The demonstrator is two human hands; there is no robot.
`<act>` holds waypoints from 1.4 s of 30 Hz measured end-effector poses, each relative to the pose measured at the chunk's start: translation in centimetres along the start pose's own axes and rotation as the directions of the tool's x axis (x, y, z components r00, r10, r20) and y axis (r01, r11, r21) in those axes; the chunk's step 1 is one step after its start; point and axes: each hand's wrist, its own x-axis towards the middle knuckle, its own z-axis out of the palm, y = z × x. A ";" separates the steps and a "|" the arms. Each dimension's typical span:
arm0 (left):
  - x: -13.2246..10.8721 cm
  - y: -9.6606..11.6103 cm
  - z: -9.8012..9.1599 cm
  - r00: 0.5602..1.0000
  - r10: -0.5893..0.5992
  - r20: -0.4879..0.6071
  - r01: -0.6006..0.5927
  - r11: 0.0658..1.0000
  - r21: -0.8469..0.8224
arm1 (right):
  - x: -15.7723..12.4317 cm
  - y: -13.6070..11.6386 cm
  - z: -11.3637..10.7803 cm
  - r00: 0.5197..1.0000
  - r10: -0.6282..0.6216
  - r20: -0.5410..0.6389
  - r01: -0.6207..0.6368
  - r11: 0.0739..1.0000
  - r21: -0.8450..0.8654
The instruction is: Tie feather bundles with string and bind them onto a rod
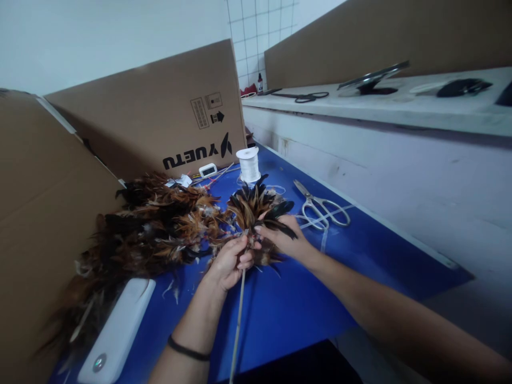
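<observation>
My left hand (231, 261) is closed round a thin pale stick (238, 325) at the base of a bunch of brown and black feathers (252, 205). My right hand (282, 237) is closed against the same bunch from the right, its fingers pinching dark feathers onto the stick. The stick runs down toward me between my forearms. A big loose pile of brown, orange and black feathers (152, 229) lies on the blue table (288, 304) just left of my hands.
A white thread spool (248, 164) stands behind the bunch, with a strand trailing past silver scissors (322, 208) on the right. A white power bank (116, 333) lies near left. Cardboard boxes (160, 112) wall the left and back. A grey ledge (400, 106) on the right carries black scissors.
</observation>
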 end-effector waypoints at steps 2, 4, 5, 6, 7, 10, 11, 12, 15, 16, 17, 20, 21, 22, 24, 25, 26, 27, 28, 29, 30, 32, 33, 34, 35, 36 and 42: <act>0.0 0.0 0.0 1.000 0.004 -0.004 -0.004 1.000 -0.005 | 0.0 0.2 -0.1 0.999 -0.042 0.007 0.042 0.998 -0.047; -0.1 0.0 0.0 1.000 -0.004 0.000 0.004 1.000 -0.022 | -0.1 0.3 -0.1 0.999 -0.053 -0.002 0.053 0.996 -0.067; -0.1 0.1 0.0 1.000 -0.011 0.002 0.011 0.999 -0.035 | -0.1 0.4 -0.1 0.999 -0.048 -0.002 0.048 0.997 -0.062; -0.1 0.1 0.0 1.000 -0.020 0.002 0.020 0.999 -0.049 | -0.1 0.4 0.0 0.999 -0.037 -0.006 0.037 0.998 -0.048; -0.2 0.1 0.0 1.000 -0.027 0.000 0.027 0.998 -0.064 | -0.1 0.4 0.0 1.000 -0.017 -0.009 0.017 0.999 -0.027; -0.2 0.2 0.1 0.999 -0.052 0.002 0.052 0.995 -0.087 | 0.0 0.2 0.4 0.995 0.093 -0.025 -0.091 0.994 0.063; -0.3 0.2 0.1 0.998 -0.058 0.009 0.059 0.994 -0.092 | 0.0 0.1 0.5 0.990 0.138 -0.030 -0.134 0.985 0.104; -0.3 0.3 0.2 0.998 -0.062 0.016 0.064 0.993 -0.096 | 0.0 0.0 0.6 0.983 0.181 -0.024 -0.175 0.973 0.152; -0.4 0.3 0.3 0.996 -0.079 0.028 0.082 0.992 -0.097 | 0.1 -0.3 0.7 0.967 0.251 0.042 -0.252 0.918 0.305; -0.4 0.3 0.3 0.996 -0.087 0.033 0.090 0.991 -0.096 | 0.1 -0.4 0.7 0.963 0.263 0.063 -0.268 0.900 0.345; -0.4 0.3 0.4 0.995 -0.095 0.039 0.098 0.991 -0.096 | 0.1 -0.4 0.7 0.958 0.275 0.078 -0.284 0.884 0.372; -0.5 0.3 0.4 0.992 -0.108 0.068 0.115 0.988 -0.101 | 0.0 -0.3 0.7 0.948 0.309 0.081 -0.315 0.859 0.403; -0.5 0.3 0.4 0.991 -0.114 0.075 0.122 0.987 -0.102 | 0.0 -0.2 0.7 0.946 0.316 0.075 -0.319 0.857 0.404; -0.5 0.3 0.3 0.990 -0.119 0.080 0.126 0.987 -0.101 | 0.0 -0.2 0.7 0.944 0.322 0.071 -0.322 0.856 0.404; -0.5 0.3 0.3 0.989 -0.122 0.081 0.130 0.987 -0.099 | 0.0 -0.2 0.8 0.940 0.335 0.060 -0.329 0.851 0.409; -0.5 0.3 0.4 0.990 -0.121 0.078 0.128 0.987 -0.096 | 0.0 -0.2 0.8 0.939 0.340 0.058 -0.332 0.848 0.414; -0.5 0.2 0.4 0.990 -0.118 0.074 0.125 0.988 -0.092 | 0.0 -0.2 0.8 0.938 0.343 0.058 -0.334 0.844 0.419; -0.5 0.2 0.4 0.991 -0.114 0.068 0.120 0.989 -0.086 | 0.0 -0.3 0.8 0.938 0.342 0.057 -0.334 0.843 0.421; -0.5 0.2 0.4 0.992 -0.107 0.062 0.111 0.991 -0.078 | 0.0 -0.3 0.8 0.939 0.339 0.053 -0.329 0.845 0.422; -0.5 0.2 0.4 0.994 -0.098 0.055 0.101 0.992 -0.069 | 0.0 -0.4 0.8 0.941 0.334 0.043 -0.321 0.849 0.419; -0.5 0.1 0.4 0.995 -0.087 0.046 0.089 0.994 -0.058 | 0.0 -0.5 0.8 0.943 0.331 0.032 -0.314 0.855 0.413; -0.5 0.1 0.4 0.997 -0.067 0.029 0.068 0.997 -0.030 | -0.1 -0.6 0.7 0.943 0.333 0.006 -0.308 0.866 0.395; -0.5 0.0 0.4 0.998 -0.058 0.019 0.059 0.998 -0.016 | -0.1 -0.7 0.6 0.942 0.336 -0.002 -0.310 0.870 0.383; -0.5 0.0 0.5 0.999 -0.050 0.008 0.050 0.999 -0.003 | -0.1 -0.8 0.4 0.940 0.341 -0.004 -0.316 0.875 0.367; -0.6 0.0 0.5 0.999 -0.040 -0.003 0.040 0.999 0.009 | 0.0 -0.8 0.2 0.938 0.348 -0.005 -0.325 0.881 0.344; -0.6 0.0 0.6 0.999 -0.030 -0.014 0.030 0.999 0.020 | 0.0 -0.9 0.0 0.934 0.356 -0.009 -0.336 0.889 0.313; -0.5 -0.1 0.7 0.999 0.019 -0.047 -0.016 0.998 0.061 | 0.3 -0.8 -1.6 0.931 0.365 0.004 -0.364 0.929 0.063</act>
